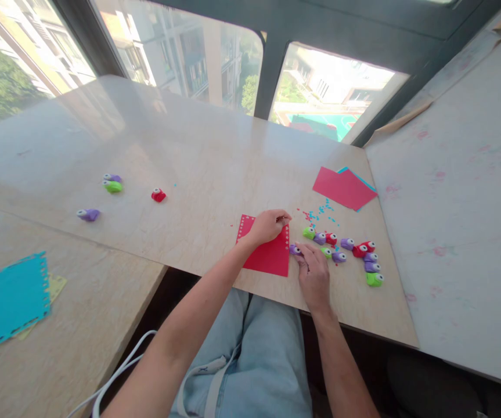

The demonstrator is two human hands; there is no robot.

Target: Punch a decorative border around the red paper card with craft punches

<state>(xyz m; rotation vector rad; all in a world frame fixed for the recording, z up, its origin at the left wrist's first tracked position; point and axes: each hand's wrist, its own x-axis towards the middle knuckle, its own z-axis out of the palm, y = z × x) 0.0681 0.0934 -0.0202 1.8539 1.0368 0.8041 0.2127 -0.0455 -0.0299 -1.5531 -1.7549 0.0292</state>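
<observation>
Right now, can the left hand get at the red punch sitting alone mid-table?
Probably yes. The left hand rests on the red card, and the lone red punch lies further left with only bare tabletop between them. It looks like a stretch across, though.

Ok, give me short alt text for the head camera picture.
A seated person's left hand rests on a red card with punched edges, while the right hand touches a purple punch beside a cluster of small punches on a beige table.
</observation>
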